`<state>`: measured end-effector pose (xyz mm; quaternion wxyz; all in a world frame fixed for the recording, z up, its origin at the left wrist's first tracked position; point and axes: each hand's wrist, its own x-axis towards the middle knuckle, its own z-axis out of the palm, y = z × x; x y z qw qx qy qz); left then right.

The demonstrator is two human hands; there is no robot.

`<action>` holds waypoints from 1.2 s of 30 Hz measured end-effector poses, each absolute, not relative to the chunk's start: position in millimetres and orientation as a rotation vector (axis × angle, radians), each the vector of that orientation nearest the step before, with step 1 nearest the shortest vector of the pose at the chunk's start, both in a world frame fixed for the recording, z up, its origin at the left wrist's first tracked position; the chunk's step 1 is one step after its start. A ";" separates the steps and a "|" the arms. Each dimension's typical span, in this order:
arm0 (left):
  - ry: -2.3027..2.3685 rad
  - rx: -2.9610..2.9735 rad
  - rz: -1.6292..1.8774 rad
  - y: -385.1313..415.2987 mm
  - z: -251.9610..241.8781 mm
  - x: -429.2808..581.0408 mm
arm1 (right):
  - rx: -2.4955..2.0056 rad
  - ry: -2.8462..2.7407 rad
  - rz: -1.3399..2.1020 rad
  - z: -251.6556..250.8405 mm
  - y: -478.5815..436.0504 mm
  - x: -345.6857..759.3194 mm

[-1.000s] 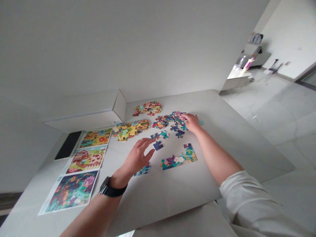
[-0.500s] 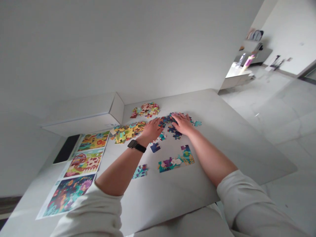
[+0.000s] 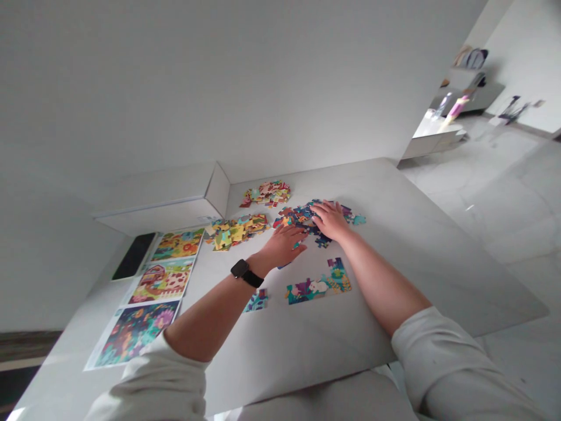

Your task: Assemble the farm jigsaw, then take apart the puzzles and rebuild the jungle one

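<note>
My left hand (image 3: 284, 244), with a black watch (image 3: 240, 269) on its wrist, lies fingers outstretched at the near left edge of a pile of dark blue puzzle pieces (image 3: 298, 215). Part of a blue piece peeks out beneath its palm. My right hand (image 3: 331, 220) rests flat with spread fingers on the right side of the same pile. Closer to me is a joined puzzle strip (image 3: 319, 286) showing a white rabbit and plants. Left of it, a small teal joined section (image 3: 258, 300) is partly covered by my left forearm.
Yellow-green puzzle pieces (image 3: 236, 231) and a pink-red heap (image 3: 268, 193) lie farther back. Three printed pictures (image 3: 138, 333) line the left side, beside a black phone-like slab (image 3: 134, 256). A white box (image 3: 175, 204) stands against the wall.
My left hand has moved nearer to me and slightly right, uncovering orange and blue pieces and covering the loose blue piece. My right hand stays on the pile. The view has shifted slightly.
</note>
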<state>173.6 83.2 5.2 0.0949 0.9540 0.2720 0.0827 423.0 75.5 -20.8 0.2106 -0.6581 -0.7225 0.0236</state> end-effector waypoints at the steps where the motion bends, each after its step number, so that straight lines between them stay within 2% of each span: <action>1: 0.817 2.826 0.262 82.9 5.7 173.3 | -1.820 -2.038 0.092 -21.9 75.8 422.2; 8: 1.270 2.773 0.194 91.7 0.7 162.2 | -2.078 -1.792 -0.010 -18.1 72.3 427.0; 17: 1.231 2.775 0.267 72.3 4.6 132.2 | -1.717 -2.116 0.081 -21.3 71.4 417.9; 30: 1.237 2.723 0.312 52.1 8.7 88.4 | -1.747 -1.943 0.042 -29.0 76.9 428.8; 36: 1.313 2.702 0.306 46.2 11.0 75.0 | -1.896 -1.796 -0.054 -29.2 78.1 436.1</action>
